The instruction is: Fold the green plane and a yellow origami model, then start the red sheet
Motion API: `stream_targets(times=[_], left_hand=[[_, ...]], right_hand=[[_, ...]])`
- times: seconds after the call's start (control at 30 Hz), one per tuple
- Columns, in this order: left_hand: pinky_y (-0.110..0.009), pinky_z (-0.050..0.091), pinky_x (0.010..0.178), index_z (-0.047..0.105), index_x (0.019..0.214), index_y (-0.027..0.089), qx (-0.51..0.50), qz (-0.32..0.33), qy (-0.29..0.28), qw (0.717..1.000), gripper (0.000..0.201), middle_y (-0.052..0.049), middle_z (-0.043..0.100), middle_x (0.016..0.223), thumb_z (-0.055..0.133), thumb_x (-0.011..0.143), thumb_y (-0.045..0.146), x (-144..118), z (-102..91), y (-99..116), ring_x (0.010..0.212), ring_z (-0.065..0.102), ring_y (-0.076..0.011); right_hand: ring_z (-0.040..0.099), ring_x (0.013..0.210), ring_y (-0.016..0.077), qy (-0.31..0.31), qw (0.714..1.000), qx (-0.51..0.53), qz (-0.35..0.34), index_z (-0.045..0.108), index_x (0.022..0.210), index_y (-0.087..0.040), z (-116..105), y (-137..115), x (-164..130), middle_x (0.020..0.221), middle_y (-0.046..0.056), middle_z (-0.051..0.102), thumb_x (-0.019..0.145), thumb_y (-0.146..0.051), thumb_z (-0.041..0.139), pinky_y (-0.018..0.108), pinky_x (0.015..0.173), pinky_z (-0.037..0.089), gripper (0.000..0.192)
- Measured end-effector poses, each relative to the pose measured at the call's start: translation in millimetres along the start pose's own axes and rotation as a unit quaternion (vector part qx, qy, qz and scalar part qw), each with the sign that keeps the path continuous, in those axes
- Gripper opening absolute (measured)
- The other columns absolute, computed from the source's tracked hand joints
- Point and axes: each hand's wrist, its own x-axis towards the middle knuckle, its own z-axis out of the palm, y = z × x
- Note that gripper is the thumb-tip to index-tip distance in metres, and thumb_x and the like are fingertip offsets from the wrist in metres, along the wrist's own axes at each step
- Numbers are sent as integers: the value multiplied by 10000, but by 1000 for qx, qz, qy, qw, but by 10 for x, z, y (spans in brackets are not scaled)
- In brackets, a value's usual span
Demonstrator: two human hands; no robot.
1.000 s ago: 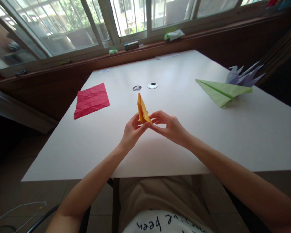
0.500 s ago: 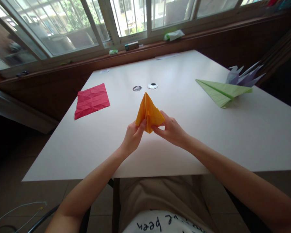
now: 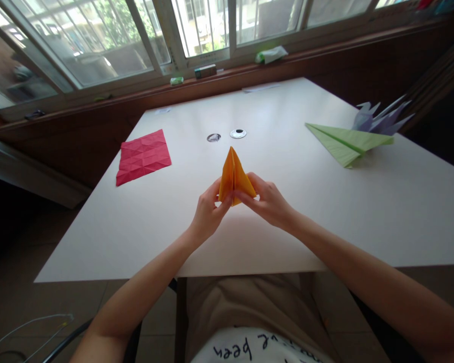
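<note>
Pinched at its lower corner between left hand and right hand, both clamped on orange folded paper; held just above white table, long axis pointing up and away toward two round table holes, hands equally near.

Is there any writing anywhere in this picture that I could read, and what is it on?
White shirt: black handwritten-style lettering, upside down and cut off by the frame's bottom edge; too partial to read.
Small dark box on the window sill: any label is too small to read.
The folded papers and the table carry no text.
</note>
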Motion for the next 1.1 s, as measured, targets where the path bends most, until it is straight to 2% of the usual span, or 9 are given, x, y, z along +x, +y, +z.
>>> stream_targets(times=[0.17,0.4,0.63,0.8,1.1], left_hand=[[-200,453,588,554,1012,182,33,7,12,999,184,-31,638,890,523,851,266,0,9,9,755,587,-127],[-182,361,462,537,921,178,50,21,45,998,164,-8,575,735,494,862,325,-20,-10,-49,624,509,-115],[-185,345,446,507,850,182,58,-5,56,997,55,22,516,655,519,808,216,-41,2,-45,558,462,-105],[-227,448,586,515,911,188,84,20,56,995,162,6,595,767,548,756,156,-41,10,-4,650,538,-117],[-281,524,721,485,1071,189,113,59,70,989,361,-60,631,995,592,729,152,-46,48,16,828,621,-146]], right_hand=[[347,503,75,23,999,-31,19,386,654,-196,6,17,-5,557,-59,401,809,-350,503,210,466,288,248],[312,480,69,75,996,-53,5,317,627,-208,25,12,7,526,-68,352,755,-247,495,201,441,268,222],[284,449,57,81,994,-67,-20,284,619,-213,61,15,-18,507,-78,338,735,-228,502,193,426,258,247],[276,460,53,92,991,-83,-46,286,620,-210,81,46,-34,514,-80,339,738,-230,523,190,440,265,266],[379,469,63,107,992,-73,-15,393,647,-195,99,38,-28,536,-49,482,761,-251,529,191,468,327,187]])
